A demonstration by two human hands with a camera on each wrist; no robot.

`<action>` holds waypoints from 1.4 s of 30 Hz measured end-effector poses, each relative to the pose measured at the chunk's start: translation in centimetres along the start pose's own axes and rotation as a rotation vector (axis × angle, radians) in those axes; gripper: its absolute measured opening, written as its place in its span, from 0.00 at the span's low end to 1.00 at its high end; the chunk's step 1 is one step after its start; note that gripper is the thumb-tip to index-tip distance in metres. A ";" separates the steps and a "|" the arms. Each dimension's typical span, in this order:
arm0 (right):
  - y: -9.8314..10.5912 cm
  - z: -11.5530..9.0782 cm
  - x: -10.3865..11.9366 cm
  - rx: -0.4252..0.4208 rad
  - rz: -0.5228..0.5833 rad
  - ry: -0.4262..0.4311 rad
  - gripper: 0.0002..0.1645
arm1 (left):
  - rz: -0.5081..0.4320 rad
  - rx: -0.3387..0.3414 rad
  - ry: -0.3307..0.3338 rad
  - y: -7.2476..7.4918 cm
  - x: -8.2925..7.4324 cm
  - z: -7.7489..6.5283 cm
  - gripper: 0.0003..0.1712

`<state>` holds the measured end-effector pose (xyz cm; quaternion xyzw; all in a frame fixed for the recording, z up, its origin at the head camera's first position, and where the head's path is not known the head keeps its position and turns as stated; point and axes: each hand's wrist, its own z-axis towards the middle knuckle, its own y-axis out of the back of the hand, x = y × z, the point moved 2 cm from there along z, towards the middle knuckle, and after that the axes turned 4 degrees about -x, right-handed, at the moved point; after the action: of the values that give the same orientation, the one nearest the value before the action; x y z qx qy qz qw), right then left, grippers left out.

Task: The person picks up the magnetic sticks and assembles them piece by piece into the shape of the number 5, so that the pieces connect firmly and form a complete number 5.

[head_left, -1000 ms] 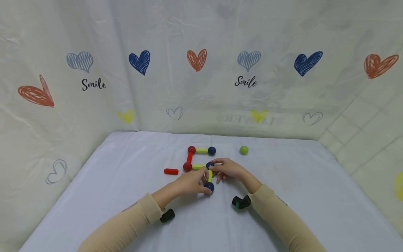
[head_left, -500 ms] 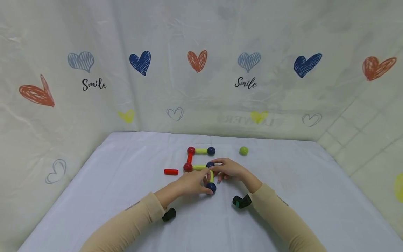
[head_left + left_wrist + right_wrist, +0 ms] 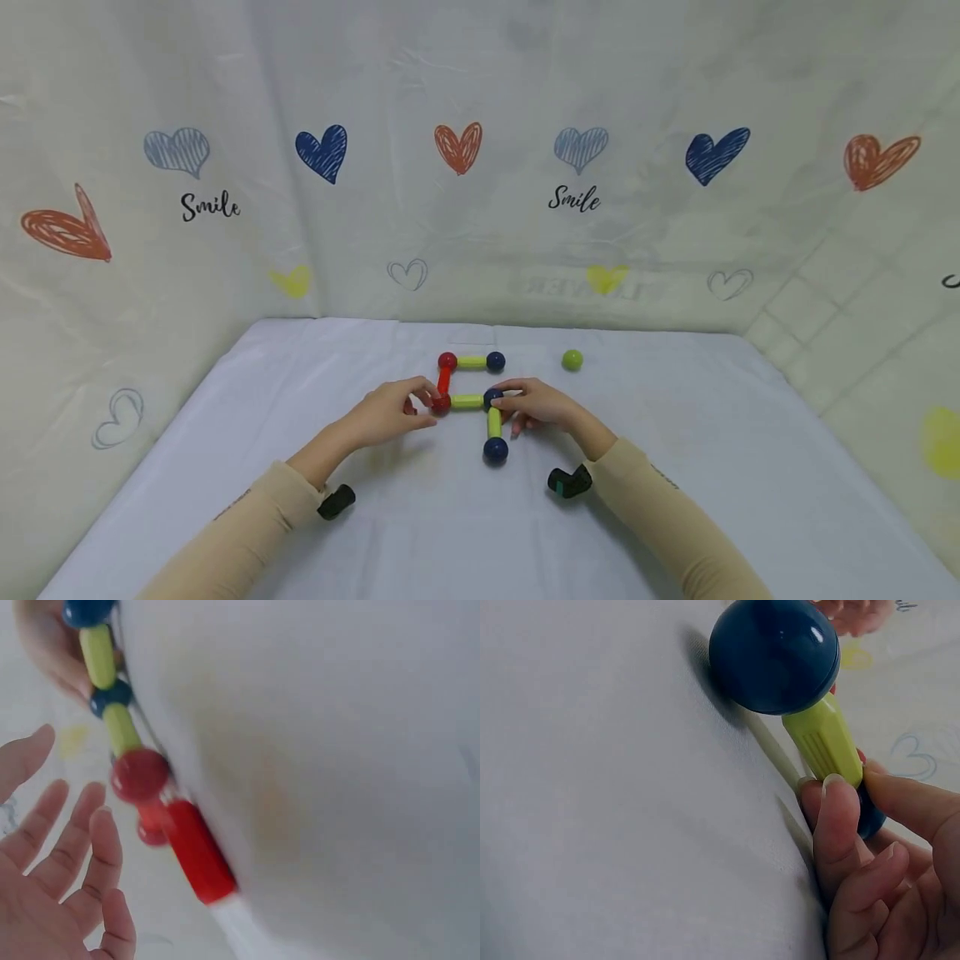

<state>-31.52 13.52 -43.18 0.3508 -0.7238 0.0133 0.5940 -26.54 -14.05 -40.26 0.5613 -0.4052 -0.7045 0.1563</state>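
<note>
A joined figure of balls and rods lies on the white cloth: red balls (image 3: 447, 361), a red rod (image 3: 444, 382), yellow-green rods (image 3: 467, 402) and blue balls (image 3: 496, 451). My right hand (image 3: 540, 402) pinches the middle blue ball (image 3: 871, 815) where it meets the lower yellow-green rod (image 3: 826, 741), thumb and fingers on opposite sides. Fingers spread, my left hand (image 3: 393, 408) hovers by the lower red ball (image 3: 140, 776), holding nothing. A loose red rod (image 3: 199, 851) lies close to those fingers; in the head view the left hand mostly covers it.
A green ball (image 3: 572, 360) sits alone at the back right of the white-covered table (image 3: 645, 375). Behind the table hangs a pale curtain (image 3: 495, 225) printed with hearts. Dark devices (image 3: 569, 482) are at both wrists.
My left hand has let go of the lower blue ball and rod and moved left to the loose red rod. The right hand keeps its pinch. The head view has shifted slightly.
</note>
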 end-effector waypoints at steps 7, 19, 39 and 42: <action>0.2 0.0 0.0 -0.015 0.004 -0.013 0.31 | 0.027 -0.059 -0.001 2.2 2.6 -1.1 0.21; -0.1 0.0 0.2 -0.019 0.003 -0.022 0.31 | 0.203 0.024 0.110 3.0 4.5 -0.9 0.20; 0.1 0.0 0.0 -0.008 0.008 -0.028 0.31 | 0.254 0.023 0.125 2.3 3.8 -0.4 0.16; 0.1 0.0 -0.1 -0.005 0.007 -0.027 0.31 | 0.252 0.028 0.108 2.4 3.2 -0.5 0.16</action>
<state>-31.58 13.59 -43.22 0.3470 -0.7330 0.0088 0.5850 -27.71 -17.90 -40.60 0.5453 -0.4730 -0.6424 0.2573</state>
